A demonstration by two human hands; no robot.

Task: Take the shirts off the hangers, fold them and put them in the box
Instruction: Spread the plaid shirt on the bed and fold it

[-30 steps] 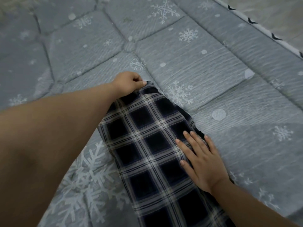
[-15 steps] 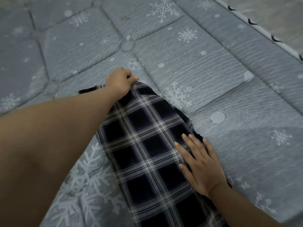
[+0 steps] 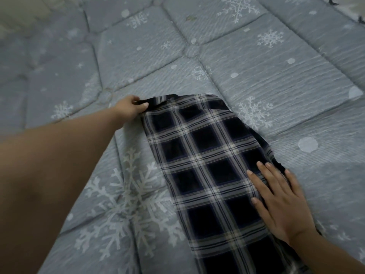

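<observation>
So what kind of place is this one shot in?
Probably a bedroom: the shirt is spread on a quilted mattress with a snowflake-print cover, and a strip of floor shows past its far edge.

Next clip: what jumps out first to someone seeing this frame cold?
The dark checked shirt lies in a long folded strip down the middle of a grey snowflake-print quilt. The left hand pinches the shirt's far left corner in a closed grip, while the right hand lies flat, fingers spread, on its right edge nearer the camera.
</observation>
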